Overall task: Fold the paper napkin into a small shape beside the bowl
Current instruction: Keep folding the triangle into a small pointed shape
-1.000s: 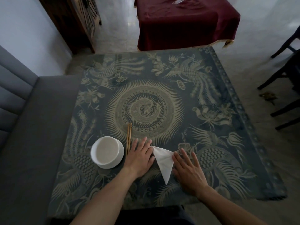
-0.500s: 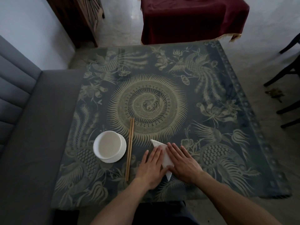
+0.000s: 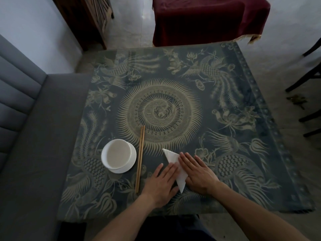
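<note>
The napkin [image 3: 175, 164] is thin white matt paper with creases. Left of it, the chopsticks [image 3: 140, 159] look like pale smooth wood, and the bowl [image 3: 118, 155] like glossy white ceramic. The bench [image 3: 225, 153] wears patterned woven cloth.

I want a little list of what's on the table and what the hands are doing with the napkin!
napkin: white paper napkin, folded to a narrow pointed shape, flat on the table
left hand: left hand, fingers straight, pressing the napkin's left edge
right hand: right hand, fingers straight, pressing on the napkin's right side
bowl: white bowl on a white saucer, left of the napkin
chopsticks: pair of chopsticks lying between bowl and napkin
table: patterned tabletop with birds and a round swirl
</note>
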### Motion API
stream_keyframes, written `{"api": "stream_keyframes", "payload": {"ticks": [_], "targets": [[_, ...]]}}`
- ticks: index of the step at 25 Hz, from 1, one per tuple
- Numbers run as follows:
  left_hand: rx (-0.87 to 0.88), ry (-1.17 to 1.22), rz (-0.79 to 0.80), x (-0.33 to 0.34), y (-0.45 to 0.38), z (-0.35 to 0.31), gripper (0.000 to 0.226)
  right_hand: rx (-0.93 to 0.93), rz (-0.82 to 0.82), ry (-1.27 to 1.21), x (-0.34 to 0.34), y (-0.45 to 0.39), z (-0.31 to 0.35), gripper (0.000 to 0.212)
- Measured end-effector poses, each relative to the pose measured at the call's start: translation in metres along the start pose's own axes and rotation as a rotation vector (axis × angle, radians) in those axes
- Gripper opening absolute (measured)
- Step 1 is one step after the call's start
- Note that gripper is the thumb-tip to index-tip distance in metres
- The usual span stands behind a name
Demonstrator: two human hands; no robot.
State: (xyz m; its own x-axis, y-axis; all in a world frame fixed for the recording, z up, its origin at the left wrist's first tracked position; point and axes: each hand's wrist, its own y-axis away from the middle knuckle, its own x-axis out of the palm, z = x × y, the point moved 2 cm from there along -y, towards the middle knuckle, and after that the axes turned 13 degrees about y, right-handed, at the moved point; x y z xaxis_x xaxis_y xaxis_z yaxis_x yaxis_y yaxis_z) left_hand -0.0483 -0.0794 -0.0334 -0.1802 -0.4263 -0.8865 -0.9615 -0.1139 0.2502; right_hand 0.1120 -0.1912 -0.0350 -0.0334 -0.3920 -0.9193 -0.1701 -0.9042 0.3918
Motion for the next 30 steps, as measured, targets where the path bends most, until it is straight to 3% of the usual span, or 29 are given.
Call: {"api": "stream_keyframes", "payload": {"ticks": [5, 10, 15, 17, 20, 24, 27, 30], "targets": [[0.123, -0.016, 0.104, 0.021, 0.023, -0.01, 0.074, -0.005, 0.001, -0.014, 0.002, -0.002, -0.002, 0.073], [0.263, -0.178, 0.181, 0.027, 0.041, -0.003, 0.076, 0.002, 0.012, -0.046, 0.004, -0.003, -0.001, 0.076], [0.52, -0.109, 0.035, 0.016, 0.033, 0.003, 0.055, -0.001, 0.027, -0.049, 0.002, -0.002, -0.001, 0.079], [0.383, 0.008, -0.156, -0.001, 0.014, 0.007, 0.042, 0.029, -0.012, -0.07, 0.0, -0.001, 0.001, 0.075], [-0.044, 0.174, -0.283, -0.034, -0.02, 0.016, 0.041, 0.254, -0.167, -0.195, -0.011, -0.001, 0.003, 0.067], [-0.329, 0.258, -0.162, -0.055, -0.059, 0.031, 0.06, 0.449, -0.207, -0.245, -0.021, -0.006, -0.002, 0.052], [-0.384, 0.244, -0.09, -0.066, -0.074, 0.038, 0.062, 0.476, -0.163, -0.305, -0.029, -0.012, -0.007, 0.044], [-0.404, 0.253, -0.041, -0.072, -0.082, 0.041, 0.06, 0.44, -0.141, -0.315, -0.03, -0.01, -0.01, 0.049]]}}
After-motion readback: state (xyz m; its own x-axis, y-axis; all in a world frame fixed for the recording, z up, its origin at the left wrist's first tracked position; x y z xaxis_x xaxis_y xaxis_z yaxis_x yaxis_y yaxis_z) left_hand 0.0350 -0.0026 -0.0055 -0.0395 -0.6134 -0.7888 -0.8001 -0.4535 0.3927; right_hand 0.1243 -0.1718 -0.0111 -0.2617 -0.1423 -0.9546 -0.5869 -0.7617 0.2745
